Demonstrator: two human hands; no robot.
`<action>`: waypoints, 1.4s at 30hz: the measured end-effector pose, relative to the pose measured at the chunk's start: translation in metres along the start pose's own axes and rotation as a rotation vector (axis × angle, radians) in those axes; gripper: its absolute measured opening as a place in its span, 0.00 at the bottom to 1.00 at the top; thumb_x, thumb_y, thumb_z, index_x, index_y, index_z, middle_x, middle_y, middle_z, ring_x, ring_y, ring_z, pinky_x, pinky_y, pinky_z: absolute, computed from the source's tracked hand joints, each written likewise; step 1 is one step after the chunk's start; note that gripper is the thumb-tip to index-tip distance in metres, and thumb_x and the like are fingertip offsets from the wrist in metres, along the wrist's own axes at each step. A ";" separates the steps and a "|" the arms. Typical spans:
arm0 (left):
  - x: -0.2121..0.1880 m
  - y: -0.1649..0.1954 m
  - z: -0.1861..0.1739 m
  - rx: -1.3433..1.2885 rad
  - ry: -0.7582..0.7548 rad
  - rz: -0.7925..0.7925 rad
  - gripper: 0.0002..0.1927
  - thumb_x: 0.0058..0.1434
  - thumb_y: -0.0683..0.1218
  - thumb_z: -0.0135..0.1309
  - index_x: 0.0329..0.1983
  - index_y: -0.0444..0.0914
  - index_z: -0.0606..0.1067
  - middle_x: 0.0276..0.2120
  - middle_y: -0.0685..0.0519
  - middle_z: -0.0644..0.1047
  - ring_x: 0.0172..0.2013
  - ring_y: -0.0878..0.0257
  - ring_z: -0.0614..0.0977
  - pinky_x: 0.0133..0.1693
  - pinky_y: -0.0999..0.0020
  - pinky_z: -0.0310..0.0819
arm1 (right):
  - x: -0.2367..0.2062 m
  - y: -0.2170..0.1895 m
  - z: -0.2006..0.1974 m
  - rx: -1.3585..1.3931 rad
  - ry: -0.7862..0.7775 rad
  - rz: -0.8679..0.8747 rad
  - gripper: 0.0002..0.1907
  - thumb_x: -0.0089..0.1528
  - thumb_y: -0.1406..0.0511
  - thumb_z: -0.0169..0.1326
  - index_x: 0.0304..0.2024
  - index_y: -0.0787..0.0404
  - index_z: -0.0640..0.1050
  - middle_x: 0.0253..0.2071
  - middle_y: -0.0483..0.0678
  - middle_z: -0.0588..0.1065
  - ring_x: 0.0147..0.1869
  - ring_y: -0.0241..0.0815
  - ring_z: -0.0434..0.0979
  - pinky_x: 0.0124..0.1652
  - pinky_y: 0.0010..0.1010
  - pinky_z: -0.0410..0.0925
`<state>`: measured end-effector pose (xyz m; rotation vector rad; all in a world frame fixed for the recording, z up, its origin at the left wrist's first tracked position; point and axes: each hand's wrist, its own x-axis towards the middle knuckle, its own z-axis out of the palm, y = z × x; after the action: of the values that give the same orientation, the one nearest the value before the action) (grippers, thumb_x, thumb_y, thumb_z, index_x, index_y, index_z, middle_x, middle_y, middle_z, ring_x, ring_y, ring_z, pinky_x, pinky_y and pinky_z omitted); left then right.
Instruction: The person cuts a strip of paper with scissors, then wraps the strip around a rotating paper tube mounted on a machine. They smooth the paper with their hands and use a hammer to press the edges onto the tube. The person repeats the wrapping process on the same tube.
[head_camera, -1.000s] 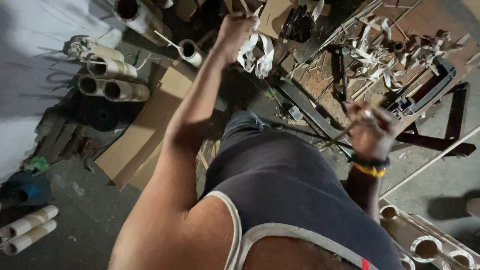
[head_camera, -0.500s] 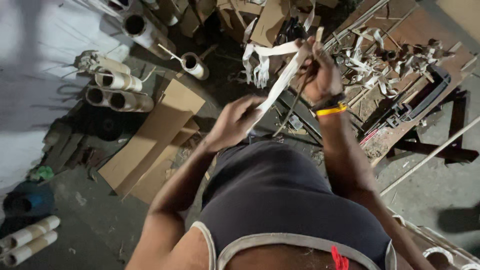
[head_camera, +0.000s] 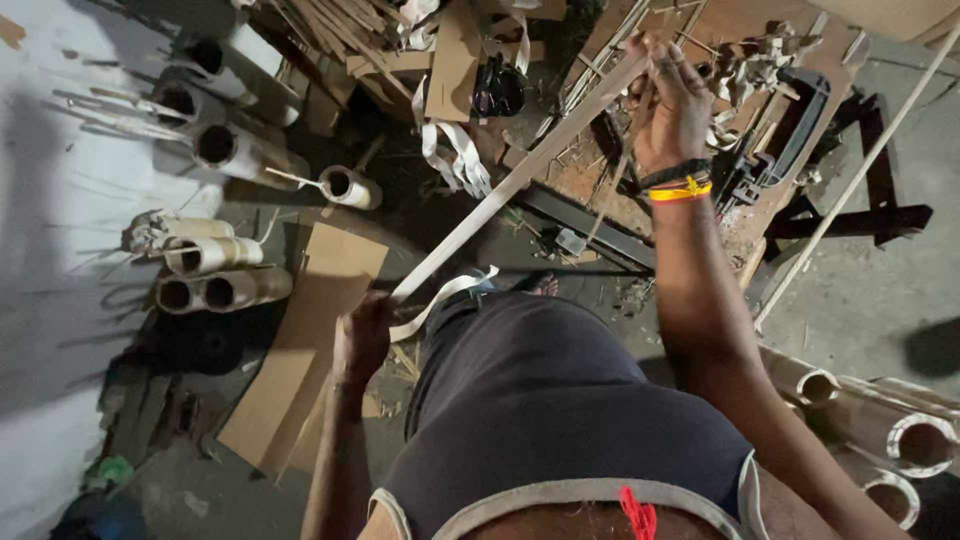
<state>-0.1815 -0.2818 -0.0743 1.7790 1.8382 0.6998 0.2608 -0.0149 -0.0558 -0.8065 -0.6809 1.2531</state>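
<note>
Hands held a long pale strip (head_camera: 520, 180) stretched slantwise above the cluttered floor: the left hand (head_camera: 362, 335) was clenched round its lower end beside the cardboard sheet (head_camera: 300, 350), the right hand (head_camera: 675, 105) gripped its upper end over the workbench (head_camera: 760, 215). Bamboo tubes (head_camera: 215, 275) lay near the left wall.

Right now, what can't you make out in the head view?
- Left hand: fingers curl under, so the grip on the pale strip is hidden.
- Right hand: its back faces the camera, palm side hidden.
- Bamboo tubes: cut off by the right edge.
</note>
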 end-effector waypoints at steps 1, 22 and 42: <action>0.002 -0.006 0.004 0.012 0.016 -0.028 0.06 0.70 0.45 0.50 0.42 0.38 0.75 0.30 0.43 0.81 0.33 0.44 0.83 0.31 0.53 0.74 | 0.000 -0.003 -0.001 -0.017 0.031 -0.009 0.15 0.70 0.66 0.60 0.57 0.66 0.80 0.51 0.51 0.83 0.42 0.34 0.81 0.37 0.27 0.73; 0.084 -0.003 0.033 0.449 0.160 0.133 0.44 0.37 0.49 0.64 0.60 0.27 0.71 0.53 0.31 0.73 0.49 0.32 0.78 0.45 0.35 0.76 | -0.045 -0.072 0.032 -0.357 -0.063 -0.385 0.11 0.73 0.64 0.57 0.54 0.62 0.82 0.53 0.50 0.83 0.36 0.28 0.76 0.34 0.22 0.68; 0.167 0.242 0.046 -0.999 -0.498 0.296 0.13 0.72 0.41 0.53 0.59 0.34 0.74 0.49 0.47 0.83 0.46 0.60 0.85 0.50 0.63 0.84 | -0.135 -0.104 0.091 -0.341 -0.399 -0.380 0.12 0.69 0.72 0.58 0.56 0.63 0.79 0.54 0.55 0.80 0.51 0.44 0.85 0.52 0.37 0.79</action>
<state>0.0250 -0.1078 0.0518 1.3387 0.6733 0.9444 0.2171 -0.1460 0.0800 -0.6620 -1.3326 0.9653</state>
